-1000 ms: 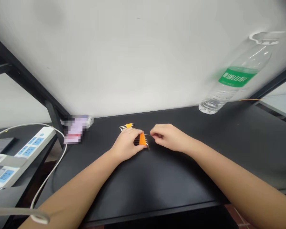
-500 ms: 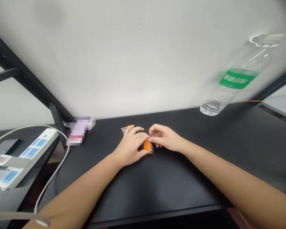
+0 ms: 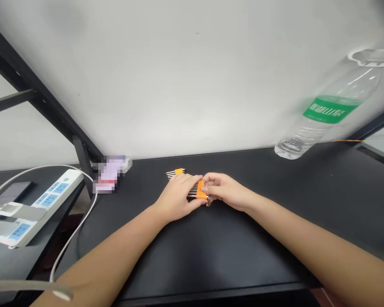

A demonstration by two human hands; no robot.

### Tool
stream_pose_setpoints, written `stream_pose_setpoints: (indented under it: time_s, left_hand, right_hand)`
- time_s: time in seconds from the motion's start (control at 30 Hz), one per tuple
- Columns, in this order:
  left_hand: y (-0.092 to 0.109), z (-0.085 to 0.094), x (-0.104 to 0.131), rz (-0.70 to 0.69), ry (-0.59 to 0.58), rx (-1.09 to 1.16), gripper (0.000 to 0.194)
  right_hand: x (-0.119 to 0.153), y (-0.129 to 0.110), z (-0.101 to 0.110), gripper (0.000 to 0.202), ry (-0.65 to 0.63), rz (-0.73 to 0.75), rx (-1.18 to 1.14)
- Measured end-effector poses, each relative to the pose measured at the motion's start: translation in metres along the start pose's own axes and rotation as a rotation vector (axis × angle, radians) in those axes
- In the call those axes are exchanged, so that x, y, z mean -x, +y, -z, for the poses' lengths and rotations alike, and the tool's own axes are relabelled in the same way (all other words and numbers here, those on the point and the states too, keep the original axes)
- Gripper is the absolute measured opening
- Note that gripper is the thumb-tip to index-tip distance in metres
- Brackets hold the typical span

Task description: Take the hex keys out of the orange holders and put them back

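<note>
An Allen key set in an orange holder (image 3: 201, 190) is between my two hands, its metal keys lying side by side and their bent ends at the right. My left hand (image 3: 179, 196) grips it from the left, fingers along the far side and thumb at the near edge. With its thumb on the orange holder, my right hand (image 3: 222, 189) pinches the right end; its other fingers are curled and partly hidden behind. Just beyond my left hand lies a second orange holder (image 3: 178, 171) with metal keys, partly covered by that hand.
A large clear bottle (image 3: 329, 108) with a green label stands at the right against the wall. On the left are a white power strip (image 3: 48, 200), a phone (image 3: 14, 196), a looping white cable (image 3: 80, 232) and a blurred-out packet (image 3: 110, 172). The black tabletop (image 3: 211, 251) has a front edge.
My right thumb has moved onto the orange holder, and more of the keys shows between my hands. The far holder is less covered. The whole view has shifted slightly.
</note>
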State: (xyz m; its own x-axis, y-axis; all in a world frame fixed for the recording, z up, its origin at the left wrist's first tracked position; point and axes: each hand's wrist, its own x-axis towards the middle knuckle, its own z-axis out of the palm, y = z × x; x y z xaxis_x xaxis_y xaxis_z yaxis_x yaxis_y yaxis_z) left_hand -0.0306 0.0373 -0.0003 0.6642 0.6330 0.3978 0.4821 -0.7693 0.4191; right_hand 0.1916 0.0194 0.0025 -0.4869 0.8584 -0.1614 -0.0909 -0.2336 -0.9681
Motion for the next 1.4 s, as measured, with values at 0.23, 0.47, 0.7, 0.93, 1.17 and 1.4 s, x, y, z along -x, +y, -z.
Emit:
stream_pose_setpoints:
  time_s: [0.23,0.47,0.7,0.93,1.17,1.4]
  left_hand:
    - [-0.005,0.001,0.0,0.038,-0.012,0.032,0.041]
    - [-0.005,0.0,0.001,0.058,0.013,0.091,0.043]
    - [-0.005,0.0,0.001,0.047,-0.031,0.06,0.041]
    - [-0.018,0.005,-0.002,0.215,0.099,-0.233,0.048]
    - [-0.044,0.0,0.002,0.381,0.04,-0.298,0.061]
    - [-0.041,0.0,0.001,0.305,0.07,-0.181,0.043]
  right_hand:
    - [-0.001,0.0,0.008,0.026,-0.018,0.017,-0.108]
    - [0.001,0.001,-0.001,0.032,-0.02,-0.007,-0.178]
    - [0.001,-0.001,-0.008,0.036,-0.035,-0.017,-0.283]
    - [0.015,-0.019,0.023,0.04,0.271,0.108,0.193]
    - [0.019,-0.017,0.048,0.034,0.191,0.211,1.337]
    - [0.013,-0.008,0.069,0.025,0.209,0.037,1.632]
